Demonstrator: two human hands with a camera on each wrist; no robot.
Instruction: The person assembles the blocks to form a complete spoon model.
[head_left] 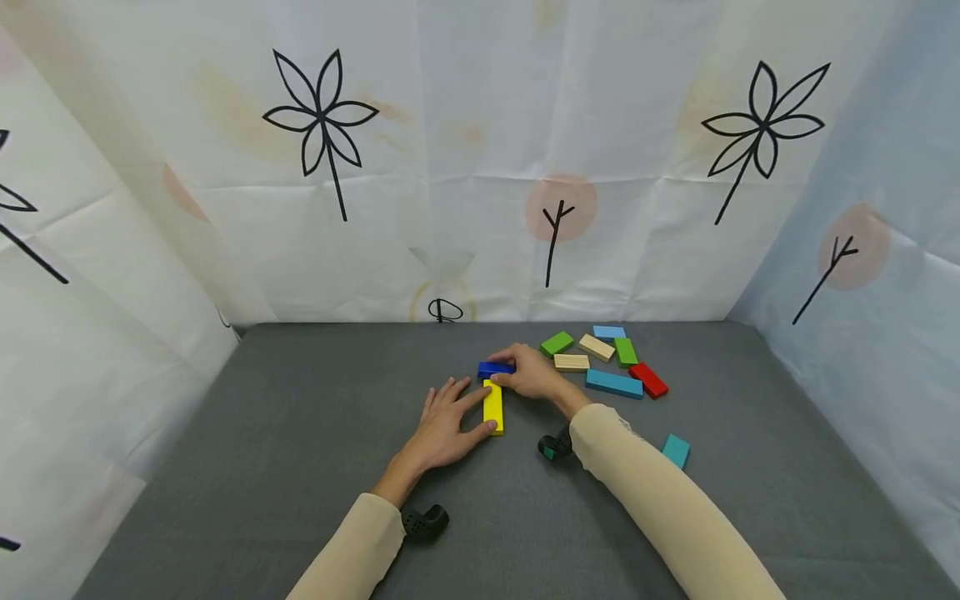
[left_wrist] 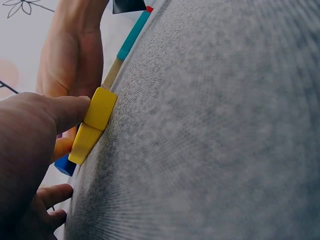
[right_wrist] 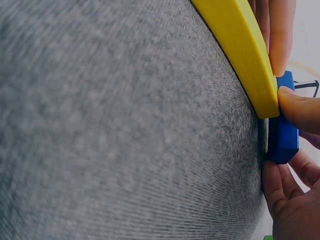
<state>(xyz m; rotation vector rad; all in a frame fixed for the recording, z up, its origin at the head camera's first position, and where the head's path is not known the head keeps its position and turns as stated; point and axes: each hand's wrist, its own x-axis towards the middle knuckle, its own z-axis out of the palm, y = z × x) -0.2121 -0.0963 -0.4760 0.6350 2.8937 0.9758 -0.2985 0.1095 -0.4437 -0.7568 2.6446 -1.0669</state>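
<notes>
A long yellow block (head_left: 492, 408) lies on the grey table, pointing away from me. Across its far end sits a dark blue block (head_left: 491, 369), forming a T with it. My left hand (head_left: 442, 425) has its fingers spread; the thumb touches the yellow block's near end and the index finger rests at its left edge farther up. With thumb and fingers, my right hand (head_left: 531, 375) pinches the blue block. In the right wrist view the right thumb lies against the blue block (right_wrist: 285, 135), close beside the end of the yellow block (right_wrist: 245, 55).
Right of the hands is a loose group of blocks: green (head_left: 557, 344), plain wood (head_left: 597, 347), light blue (head_left: 609, 332), long blue (head_left: 614, 383) and red (head_left: 648, 380) among them. A teal block (head_left: 676, 451) lies nearer, partly behind the right sleeve. Patterned cloth (head_left: 465, 167) hangs behind the table.
</notes>
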